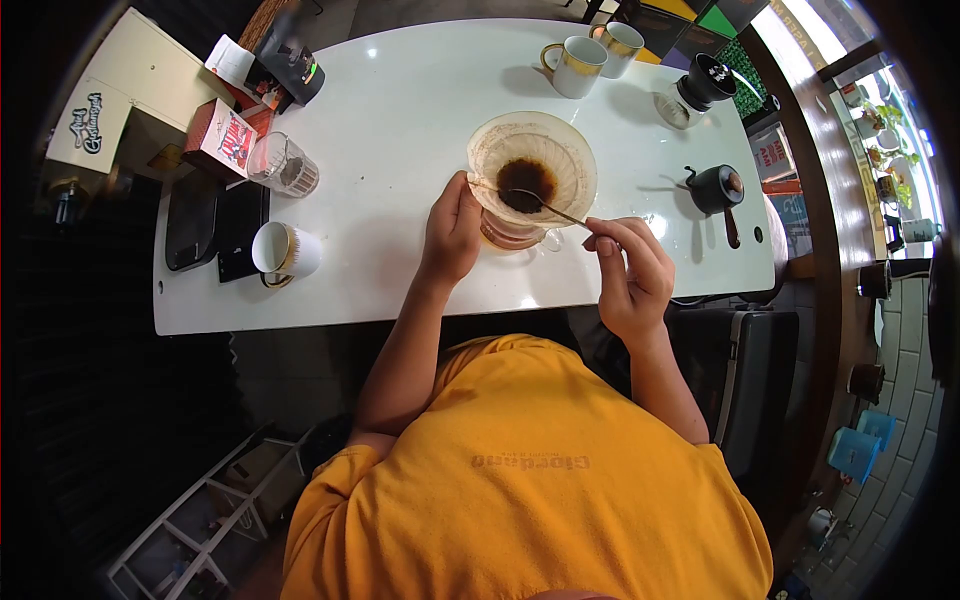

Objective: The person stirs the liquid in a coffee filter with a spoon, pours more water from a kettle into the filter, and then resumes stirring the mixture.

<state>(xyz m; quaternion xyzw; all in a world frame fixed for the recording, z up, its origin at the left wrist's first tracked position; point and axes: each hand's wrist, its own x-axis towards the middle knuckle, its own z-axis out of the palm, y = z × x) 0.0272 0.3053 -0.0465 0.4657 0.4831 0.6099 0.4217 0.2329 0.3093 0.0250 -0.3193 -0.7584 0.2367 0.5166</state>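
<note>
A coffee dripper (483, 207) lined with a pale paper filter (575, 155) sits on a glass server (510, 238) near the middle of the table. Dark wet coffee (528, 180) lies at the bottom of the filter. My left hand (452, 235) is closed on the dripper's left edge, thumb and fingers at the rim. Between the fingertips of my right hand (632, 275) is the handle of a metal spoon (562, 212). The spoon reaches over the filter's rim, and its bowl is down at the coffee.
Two gold-trimmed mugs (578, 68) stand at the back, with a coffee grinder (702, 85) to their right. A small black pot (716, 188) is on the right. Leftward are a glass (290, 168), another mug (288, 250), black flat devices (242, 215) and a red box (222, 140).
</note>
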